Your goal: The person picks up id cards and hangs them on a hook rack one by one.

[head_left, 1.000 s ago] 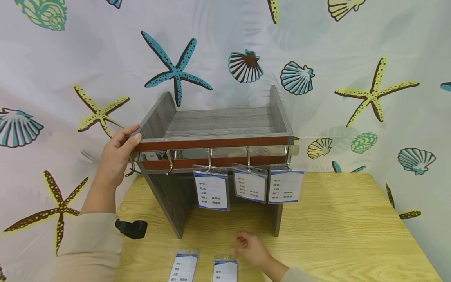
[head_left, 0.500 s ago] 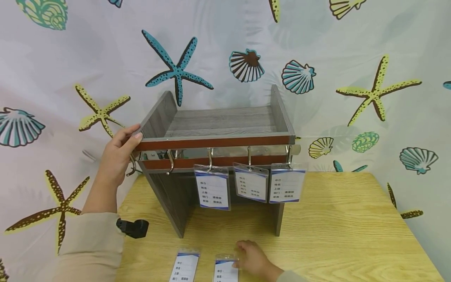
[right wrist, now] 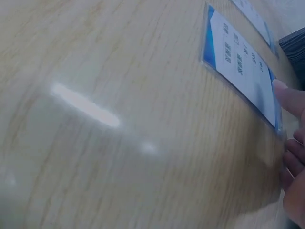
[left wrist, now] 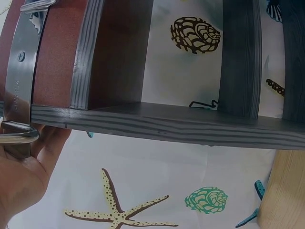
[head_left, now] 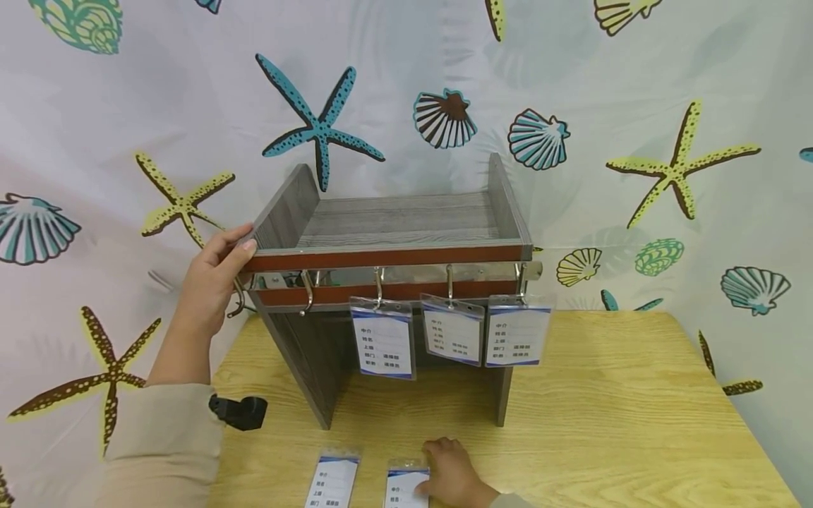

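Note:
In the head view my left hand [head_left: 212, 279] grips the front left corner of a grey wooden desktop shelf [head_left: 400, 219], with the thumb near its brown front edge. The left wrist view shows that hand [left wrist: 28, 176] beside the metal hook strip [left wrist: 21, 62]. Three clear ID badge holders, the left [head_left: 383, 342], middle [head_left: 451, 333] and right [head_left: 517, 335], hang from the hooks. Low on the table, my right hand [head_left: 452, 473] is at a flat badge holder [head_left: 406, 487]. In the right wrist view the thumb [right wrist: 286, 95] meets the edge of that badge holder [right wrist: 243, 67], the other fingers loosely bent beside it.
Another badge holder [head_left: 333, 480] lies flat to the left on the wooden table [head_left: 603, 409]. The two leftmost hooks, one [head_left: 307, 293] beside my left hand, carry no badge. A patterned curtain [head_left: 394, 42] stands behind. A black camera mount [head_left: 240, 413] sticks out from my left sleeve.
My right hand has come down and slightly toward me, and its thumb has reached the badge holder on the table. The left hand keeps its grip on the shelf corner.

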`<state>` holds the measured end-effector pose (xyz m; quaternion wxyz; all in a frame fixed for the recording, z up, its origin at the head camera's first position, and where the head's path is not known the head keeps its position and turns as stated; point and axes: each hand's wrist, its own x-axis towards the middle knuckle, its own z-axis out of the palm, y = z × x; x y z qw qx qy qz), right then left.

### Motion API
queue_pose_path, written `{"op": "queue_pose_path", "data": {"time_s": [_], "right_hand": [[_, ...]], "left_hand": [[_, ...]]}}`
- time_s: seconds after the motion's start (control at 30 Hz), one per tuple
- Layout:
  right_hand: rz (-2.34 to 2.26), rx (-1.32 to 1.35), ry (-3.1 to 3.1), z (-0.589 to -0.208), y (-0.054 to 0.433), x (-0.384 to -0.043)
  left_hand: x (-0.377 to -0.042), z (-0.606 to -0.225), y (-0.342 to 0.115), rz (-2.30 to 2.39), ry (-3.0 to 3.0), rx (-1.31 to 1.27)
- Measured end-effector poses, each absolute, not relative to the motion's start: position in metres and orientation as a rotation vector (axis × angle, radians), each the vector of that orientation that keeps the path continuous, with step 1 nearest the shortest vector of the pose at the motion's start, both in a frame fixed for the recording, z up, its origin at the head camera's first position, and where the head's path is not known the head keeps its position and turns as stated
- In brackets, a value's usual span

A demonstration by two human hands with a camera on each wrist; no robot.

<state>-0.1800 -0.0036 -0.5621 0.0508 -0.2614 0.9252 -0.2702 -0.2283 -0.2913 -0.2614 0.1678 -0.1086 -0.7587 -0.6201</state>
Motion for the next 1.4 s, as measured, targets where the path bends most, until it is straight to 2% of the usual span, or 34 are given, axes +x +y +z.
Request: {"op": "queue_pose_path", "data": {"time_s": [0.23, 0.93, 1.4], "right_hand": [[-0.706, -0.821, 2.889, -0.571, -0.008, -0.174], [-0.817, -0.782, 2.838, -0.572, -0.006, -0.167], [-0.899, -0.782, 3.013, -0.587, -0.005, -0.168]], "left_hand": [[-0.226, -0.26, -0.29, -1.729, -2.192, -0.304], [-0.227, -0.26, -0.291, -1.749, -2.169, -0.307], [-0.228, -0.261, -0.291, -1.744, -2.174, -0.298]]}}
